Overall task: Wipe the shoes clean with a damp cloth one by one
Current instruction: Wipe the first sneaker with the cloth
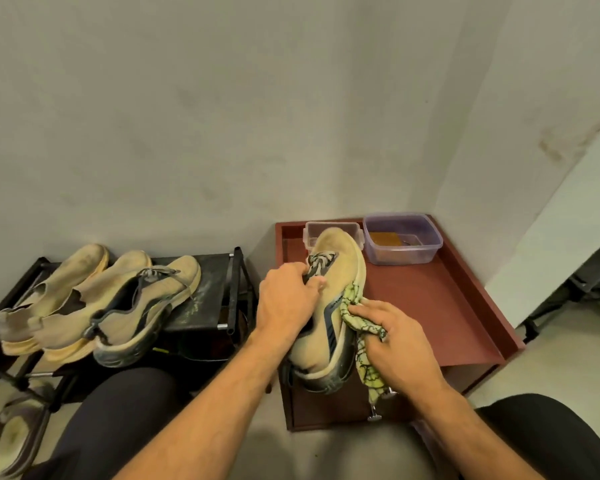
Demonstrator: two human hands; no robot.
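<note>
Left hand fingers grip shoe; right hand clutches cloth; side lettering unreadable.

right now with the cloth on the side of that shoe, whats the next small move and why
Probably slide the cloth back along the sole edge toward the heel. The right hand presses it against the side of the shoe, the left hand steadies the shoe near the laces, and the heel sole looks dark with grime.

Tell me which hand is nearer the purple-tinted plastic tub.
Right. The right hand, pressing the green cloth, sits just below the purple-tinted plastic tub; the left hand lies farther left.
</note>
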